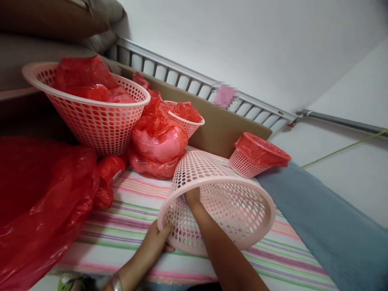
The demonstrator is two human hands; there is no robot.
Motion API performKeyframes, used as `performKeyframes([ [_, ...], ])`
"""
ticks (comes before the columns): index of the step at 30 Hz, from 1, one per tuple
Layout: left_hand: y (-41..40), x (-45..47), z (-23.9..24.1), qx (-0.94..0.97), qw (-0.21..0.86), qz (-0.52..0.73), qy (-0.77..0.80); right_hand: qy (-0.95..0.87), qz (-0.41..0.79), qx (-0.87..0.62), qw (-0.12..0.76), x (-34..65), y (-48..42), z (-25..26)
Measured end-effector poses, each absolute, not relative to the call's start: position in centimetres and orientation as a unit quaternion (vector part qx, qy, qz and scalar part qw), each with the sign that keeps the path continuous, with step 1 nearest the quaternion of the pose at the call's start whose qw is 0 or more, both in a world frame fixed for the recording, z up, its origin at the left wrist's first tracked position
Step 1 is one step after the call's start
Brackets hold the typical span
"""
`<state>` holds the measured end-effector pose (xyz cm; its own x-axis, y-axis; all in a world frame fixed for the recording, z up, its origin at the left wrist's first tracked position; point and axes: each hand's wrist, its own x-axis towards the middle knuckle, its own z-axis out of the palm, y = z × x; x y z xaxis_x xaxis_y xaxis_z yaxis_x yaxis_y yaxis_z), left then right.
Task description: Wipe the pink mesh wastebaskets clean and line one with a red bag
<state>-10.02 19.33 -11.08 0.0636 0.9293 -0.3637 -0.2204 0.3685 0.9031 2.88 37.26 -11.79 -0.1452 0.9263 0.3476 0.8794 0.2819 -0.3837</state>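
A pale pink plastic basket with round holes lies tipped on its side, its mouth facing me. My left hand grips the rim at the lower left, thumb on the inner side and fingers underneath. Through the mouth reaches my right hand, close to the inner left wall. Its fingers look curled, with a small bluish-grey edge showing beside them; what that is, I cannot make out. Under the basket is a striped cloth.
On the left stand a large pink basket lined with red plastic and a loose red bag. Tied red bags and a smaller basket sit behind. Another lined basket leans at right, near a metal railing.
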Motion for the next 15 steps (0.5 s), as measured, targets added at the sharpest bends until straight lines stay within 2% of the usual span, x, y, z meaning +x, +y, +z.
performKeyframes([
  [7, 19.2, -10.4, -11.2, 0.384, 0.642, 0.454, 0.484, -0.782, 0.015, -0.578, 0.234, 3.0, 30.5, -11.9],
  [10, 18.9, -10.1, -11.1, 0.390, 0.642, 0.470, 0.464, -0.798, 0.015, -0.541, 0.266, 4.5, 24.6, -13.5],
  [15, 18.2, -8.6, -12.2, 0.412, 0.569, 0.576, 0.418, -0.818, -0.031, -0.487, 0.304, 7.7, 18.6, -16.3],
])
